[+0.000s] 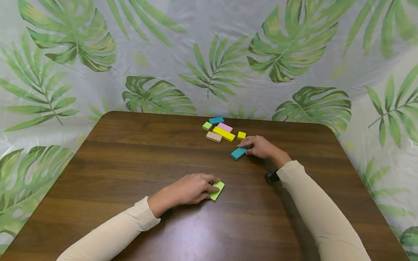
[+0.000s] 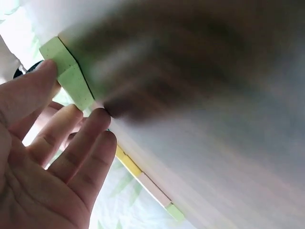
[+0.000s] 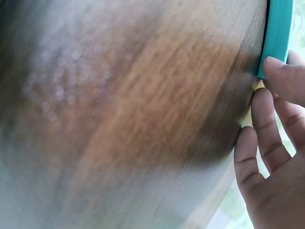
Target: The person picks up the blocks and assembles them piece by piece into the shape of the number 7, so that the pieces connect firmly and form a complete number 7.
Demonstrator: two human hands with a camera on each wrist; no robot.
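Observation:
My left hand (image 1: 192, 189) pinches a light green block (image 1: 218, 188) lying flat on the table, near the middle. In the left wrist view, the thumb lies on that green block (image 2: 71, 71) and a fingertip touches its lower end. Farther back and to the right, my right hand (image 1: 261, 147) holds a teal block (image 1: 238, 153) by its far right end. The right wrist view has the thumb against one end of the teal block (image 3: 277, 40), the other fingers partly hidden. Just beyond the right fingertips sits a small yellow block (image 1: 241, 135).
Toward the back edge of the brown wooden table (image 1: 130, 156) lie a long yellow block (image 1: 224, 133), a pink block (image 1: 225, 127), a beige block (image 1: 213, 136), a small green block (image 1: 207, 125) and a blue block (image 1: 216, 120). A leaf-print sheet (image 1: 156, 54) hangs behind.

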